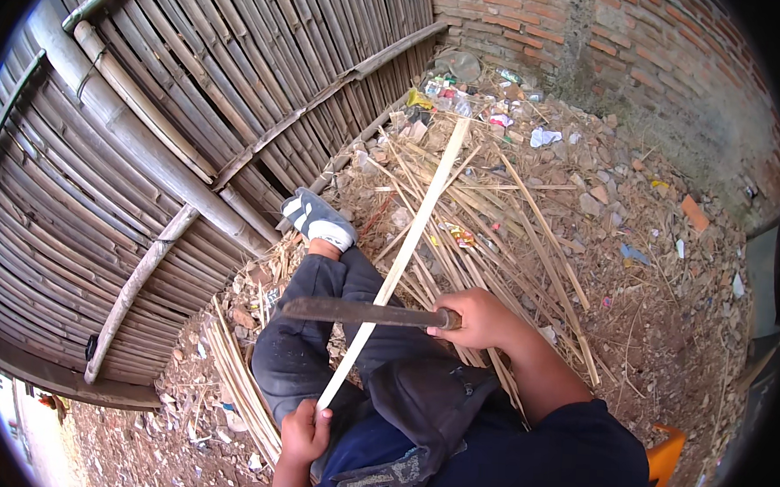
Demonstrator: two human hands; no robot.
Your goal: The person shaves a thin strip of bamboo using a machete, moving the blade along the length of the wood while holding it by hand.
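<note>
My left hand [306,434] is closed around the near end of a long pale bamboo strip [404,255]. The strip slants up and away over my lap and legs, its far end above the ground. In my right hand [472,318] is the handle of a machete [364,313], gripped by closed fingers. Its dark blade points left and crosses over the strip; I cannot tell whether the two touch. Dark cloth [430,400] lies across my lap, over my dark trousers.
Many loose bamboo strips [532,233] lie on the littered ground ahead and right. Another bundle of strips [239,394] lies by my left leg. A bamboo wall [187,83] rises at left, a brick wall [542,31] at the back. An orange plastic seat [666,470] shows at lower right.
</note>
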